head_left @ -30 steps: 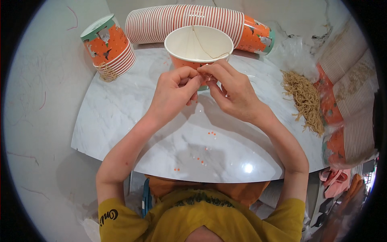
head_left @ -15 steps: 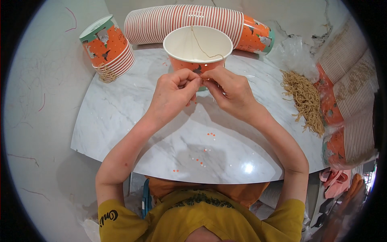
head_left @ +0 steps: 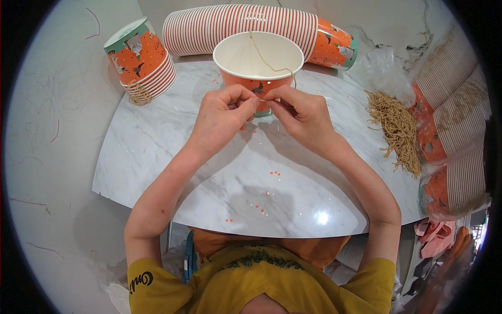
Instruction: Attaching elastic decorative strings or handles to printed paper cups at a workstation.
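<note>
A large orange paper cup (head_left: 259, 86) with a white inside stands upright on the table, its open mouth toward me. A thin tan cord (head_left: 260, 52) runs down inside it, over the right part of the rim and down behind my right hand (head_left: 305, 118). In front of the cup's wall, my left hand (head_left: 222, 116) is closed in a pinch, and my right hand pinches just beside it. A short bit of the cord shows between the two sets of fingertips. The cord's very end is too small to make out.
A long stack of nested cups (head_left: 240, 31) lies along the back. An upside-down stack (head_left: 137, 55) with cord stands at the left. Right lie a pile of tan cords (head_left: 395, 131), a clear plastic bag (head_left: 384, 76) and bagged cups (head_left: 463, 146). Small paper dots dot the marble-patterned table (head_left: 157, 152).
My fingertips have drawn slightly apart, the left hand shifting a little to the left. The bit of cord between them shows more. The cup stays in place.
</note>
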A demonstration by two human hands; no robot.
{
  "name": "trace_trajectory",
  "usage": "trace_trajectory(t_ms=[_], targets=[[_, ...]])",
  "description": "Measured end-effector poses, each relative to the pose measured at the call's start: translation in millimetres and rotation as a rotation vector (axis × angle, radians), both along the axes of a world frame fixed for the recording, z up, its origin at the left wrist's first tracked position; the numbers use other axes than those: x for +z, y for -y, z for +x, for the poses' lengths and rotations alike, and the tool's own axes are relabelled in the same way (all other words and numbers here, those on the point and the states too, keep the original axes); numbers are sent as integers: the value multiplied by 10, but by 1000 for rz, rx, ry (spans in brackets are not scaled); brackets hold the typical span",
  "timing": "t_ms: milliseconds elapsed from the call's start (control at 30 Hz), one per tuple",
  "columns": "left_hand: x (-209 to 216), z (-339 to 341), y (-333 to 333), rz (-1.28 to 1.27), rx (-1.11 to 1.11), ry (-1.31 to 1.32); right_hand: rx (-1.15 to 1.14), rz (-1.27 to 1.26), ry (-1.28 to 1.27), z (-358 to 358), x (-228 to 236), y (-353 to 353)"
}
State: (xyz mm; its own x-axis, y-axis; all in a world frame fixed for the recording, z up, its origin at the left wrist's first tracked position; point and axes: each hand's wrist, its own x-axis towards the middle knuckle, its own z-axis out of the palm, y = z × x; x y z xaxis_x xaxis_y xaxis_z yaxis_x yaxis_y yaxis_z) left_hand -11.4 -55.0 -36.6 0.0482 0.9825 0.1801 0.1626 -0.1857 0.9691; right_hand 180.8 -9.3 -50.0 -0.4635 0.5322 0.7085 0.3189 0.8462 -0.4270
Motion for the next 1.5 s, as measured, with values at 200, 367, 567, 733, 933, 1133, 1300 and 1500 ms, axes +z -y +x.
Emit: trace_trajectory(t_ms=[200, 367, 567, 733, 933, 1133, 1300, 1500], targets=[[16, 28, 8, 59, 63, -6, 32, -187, -134, -11, -33, -34], [12, 15, 12, 441, 196, -242, -15, -225, -167, -11, -14, -35], [171, -87, -104, 1049, 309, -726, -34, -338, -203, -35, -46, -23], [253, -38, -244, 1088, 217, -846, -29, -354, -304, -42, -88, -65], [322, 17, -382, 663, 7, -790, -42, -474, -418, -13, -123, -159], [339, 151, -443, 590, 4, -715, -56, -574, -503, 9, -117, -197], [327, 185, -432, 523, 13, -668, -20, -640, -560, -3, -125, -215], [310, 173, -432, 566, 8, -668, -9, -615, -575, -36, -130, -199]])
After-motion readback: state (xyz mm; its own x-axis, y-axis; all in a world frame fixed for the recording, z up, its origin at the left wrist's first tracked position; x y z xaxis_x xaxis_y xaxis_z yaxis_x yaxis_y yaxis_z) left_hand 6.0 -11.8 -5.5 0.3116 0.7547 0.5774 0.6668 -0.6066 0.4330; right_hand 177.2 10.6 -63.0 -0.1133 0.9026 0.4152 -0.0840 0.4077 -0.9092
